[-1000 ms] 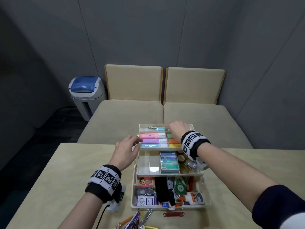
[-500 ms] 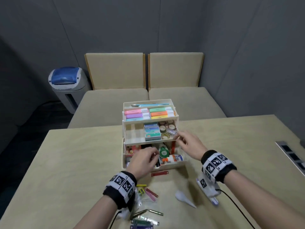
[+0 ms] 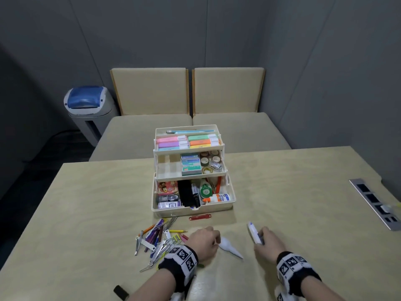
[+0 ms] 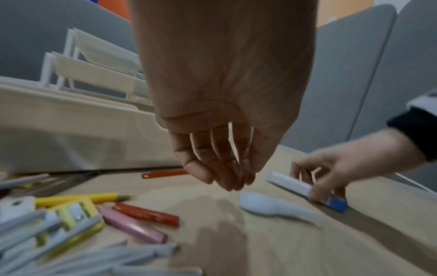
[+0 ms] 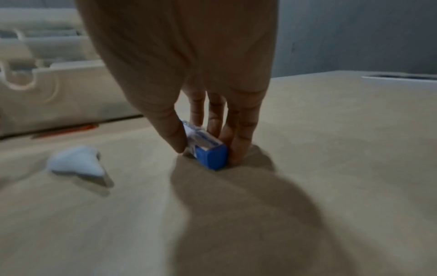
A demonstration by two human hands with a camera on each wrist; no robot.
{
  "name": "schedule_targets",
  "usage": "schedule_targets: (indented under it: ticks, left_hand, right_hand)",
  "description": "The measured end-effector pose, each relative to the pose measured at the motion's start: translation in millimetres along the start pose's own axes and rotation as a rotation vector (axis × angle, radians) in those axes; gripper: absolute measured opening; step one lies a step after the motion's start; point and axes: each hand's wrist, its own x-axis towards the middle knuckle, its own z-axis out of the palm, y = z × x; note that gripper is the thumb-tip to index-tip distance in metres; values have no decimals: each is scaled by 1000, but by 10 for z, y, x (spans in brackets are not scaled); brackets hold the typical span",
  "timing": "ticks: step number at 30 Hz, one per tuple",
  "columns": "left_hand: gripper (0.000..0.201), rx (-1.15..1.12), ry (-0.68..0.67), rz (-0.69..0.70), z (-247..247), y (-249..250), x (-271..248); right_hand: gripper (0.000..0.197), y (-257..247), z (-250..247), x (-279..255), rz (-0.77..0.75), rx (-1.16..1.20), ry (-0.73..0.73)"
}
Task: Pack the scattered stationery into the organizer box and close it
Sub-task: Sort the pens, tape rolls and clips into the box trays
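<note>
Our right hand (image 3: 268, 241) reaches down to the surface (image 3: 303, 203) and pinches a white and blue eraser (image 5: 205, 147), thumb on one side and fingers on the other, with the eraser's blue end touching the surface. Our left hand (image 3: 204, 243) hangs just above the surface with fingers loosely curled and nothing in them, fingertips (image 4: 227, 179) pointing down beside a small white cone (image 3: 230, 248) that lies between our two hands.

The box (image 3: 193, 170) stands open past our hands, its three tiers stepped back. The top tray holds highlighters (image 3: 188, 141) in pink, purple, green and orange, with a blue pen (image 3: 191, 131) behind them. The middle tray holds staple boxes (image 3: 191, 165) and tape rolls (image 3: 211, 160). The bottom holds a glue bottle (image 3: 217, 198), a green correction tape (image 3: 205, 189), a black block and small packets.

In front of the box lies a red strip (image 3: 200, 217). To the left of our left hand we see a loose pile (image 3: 158, 240) of pencils, clips and tweezers. A metal socket panel (image 3: 377, 203) sits at the surface's right edge. Beyond the surface stand two beige seats (image 3: 188, 109), a grey bin (image 3: 86, 109) with a blue lid, and grey walls.
</note>
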Motion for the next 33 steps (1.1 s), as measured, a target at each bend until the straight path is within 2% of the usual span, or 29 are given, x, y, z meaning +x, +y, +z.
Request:
schedule_targets:
  ticks: [3,6,10,13,17,22,24,26,30,33]
  left_hand:
    - [41,34,13,38,131,118,61]
    - [53,164,-14,126,262,227,168]
    - [36,354,21,200,356,294,268]
    - [30,405,42,222,367,263,306]
    - [33,356,48,177,305,143,244]
    - [36,122,47,82,89,-132,-23]
    - [34,31,74,33,-21,-273,-153]
    - [30,-48,107,5,-144,-415,-301]
    - [27,-190,223,-39,-436,-673,-597]
    - [27,-280,320,-81,-601,-859,-731]
  right_hand:
    - [21,79,-57,-8,49,213,6]
    - [23,78,-106,-72,69,435,24]
    - [21,-18,-218,-101,52,654,53]
    - [22,-134,-336,-103,16,755,99]
    - [23,-409,-471,-166,-45,890,82]
    - [16,-860,-607,-186,-86,1105,-87]
    - [13,-1040,-669,-138,-111,1069,-156]
    - [11,-1203,-708,-56,-136,909,-177]
    - [21,-1459,-704,191,-191,457,-19]
    - [21,-1631,-703,319,-217,195,67]
